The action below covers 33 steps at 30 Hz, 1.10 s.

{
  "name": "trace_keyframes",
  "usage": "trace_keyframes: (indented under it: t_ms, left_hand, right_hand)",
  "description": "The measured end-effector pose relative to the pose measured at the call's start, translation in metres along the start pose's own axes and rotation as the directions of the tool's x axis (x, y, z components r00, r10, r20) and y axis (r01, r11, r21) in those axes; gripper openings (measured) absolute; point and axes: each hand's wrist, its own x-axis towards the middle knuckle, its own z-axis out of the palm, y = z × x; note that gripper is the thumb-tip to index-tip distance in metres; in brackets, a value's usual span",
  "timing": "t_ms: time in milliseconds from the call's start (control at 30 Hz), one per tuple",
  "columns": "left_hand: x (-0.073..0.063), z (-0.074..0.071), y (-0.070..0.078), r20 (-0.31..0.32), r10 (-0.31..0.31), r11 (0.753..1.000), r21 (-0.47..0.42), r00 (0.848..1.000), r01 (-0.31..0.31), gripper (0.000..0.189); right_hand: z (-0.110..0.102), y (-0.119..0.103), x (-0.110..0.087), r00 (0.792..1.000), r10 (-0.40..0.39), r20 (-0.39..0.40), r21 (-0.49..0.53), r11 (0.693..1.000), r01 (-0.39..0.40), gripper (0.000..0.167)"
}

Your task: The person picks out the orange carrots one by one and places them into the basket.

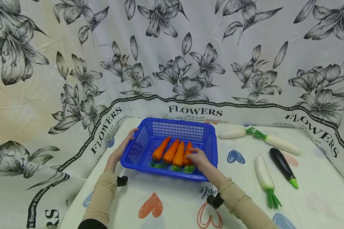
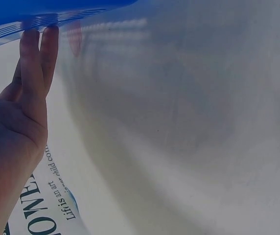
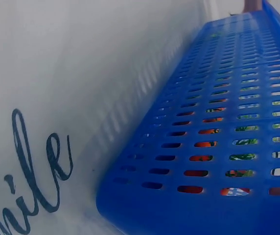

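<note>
A blue plastic basket (image 1: pixel 176 125) with slotted walls is at the middle of the table. Several orange carrots (image 1: pixel 170 156) with green tops lie side by side in it, their tips pointing away from me. My left hand (image 1: pixel 122 149) holds the basket's left rim; in the left wrist view its fingers (image 2: pixel 31 63) reach up against the blue plastic. Over the front right of the basket, my right hand (image 1: pixel 200 159) grips the rightmost carrot (image 1: pixel 188 153) between thumb and fingers. The right wrist view shows the basket's slotted outer wall (image 3: pixel 213 147), while the right hand is out of sight there.
Right of the basket lie a white radish (image 1: pixel 232 133), a second radish (image 1: pixel 283 144), a third radish (image 1: pixel 263 173) nearer me, and an eggplant (image 1: pixel 282 163). A printed tablecloth (image 1: pixel 175 203) covers the table. A flower-patterned curtain (image 1: pixel 172 73) hangs behind and at the sides.
</note>
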Motion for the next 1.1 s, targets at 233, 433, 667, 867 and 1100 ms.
trace_keyframes:
  t_ms: [233,433,667,867,1100]
  left_hand:
    - [0.0005,0.0004,-0.0027,0.006,-0.004,1.0,-0.015,1.0,0.004,0.049]
    - [-0.0001,0.0002,-0.0019,0.005,-0.006,1.0,-0.006,1.0,0.006,0.05]
    - [-0.0008,0.0011,0.0007,0.001,0.005,1.0,0.009,1.0,-0.005,0.052]
    - [-0.0005,0.0011,0.0006,0.013,0.01,1.0,0.001,1.0,-0.01,0.05]
    - [-0.0004,0.0012,0.0008,0.021,0.02,1.0,-0.024,1.0,-0.019,0.049]
  right_hand:
    - [0.0009,0.0022,0.0011,1.0,0.01,-0.021,-0.074,0.997,-0.012,0.043]
    - [0.0023,0.0028,0.0018,0.999,0.011,-0.044,-0.062,0.998,-0.014,0.041]
    - [0.0015,0.0006,0.0007,0.998,0.016,-0.053,-0.03,0.999,-0.018,0.041]
    - [0.001,0.0009,0.0008,0.996,-0.006,-0.089,-0.025,1.0,0.004,0.04]
    - [0.0004,0.0005,0.0009,0.993,-0.008,-0.115,-0.006,1.0,0.007,0.039]
